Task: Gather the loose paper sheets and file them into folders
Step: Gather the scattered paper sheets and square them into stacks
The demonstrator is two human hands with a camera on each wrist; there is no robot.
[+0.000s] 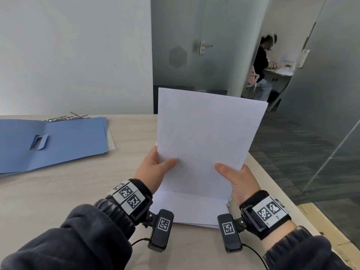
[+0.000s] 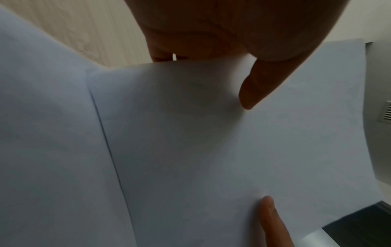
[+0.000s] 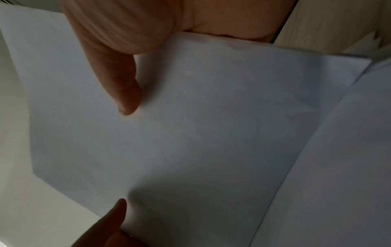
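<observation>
The left hand (image 1: 153, 168) pinches the lower left edge of an upright sheaf of white paper sheets (image 1: 206, 137), thumb flat on the near face and the fingers hidden behind it. The right hand (image 1: 238, 180) pinches the lower right edge the same way, thumb on the front. In the left wrist view the left thumb (image 2: 256, 88) presses the paper and the tip of the other thumb shows lower down; the right wrist view mirrors this. How many sheets the sheaf holds cannot be told.

The sheaf stands tilted slightly to the right, its bottom edge resting on a second lot of white sheets (image 1: 191, 209) lying flat on the desk (image 1: 78, 184) between the two wrists. At the right of that flat pile several staggered corners stick out, too many and too small to count.

Each wrist carries one black camera unit and a band with square printed markers.

Left of the sheaf, well apart from it, blue folders (image 1: 58, 141) lie open on the desk, at least two layered, with white paper peeking from under their right edge. Just beyond the folders lie a few metal fasteners (image 1: 68, 116), count unclear.

Beyond the sheaf to the right, one other person (image 1: 263, 69) stands at a counter past an open glass door (image 1: 331, 94).
</observation>
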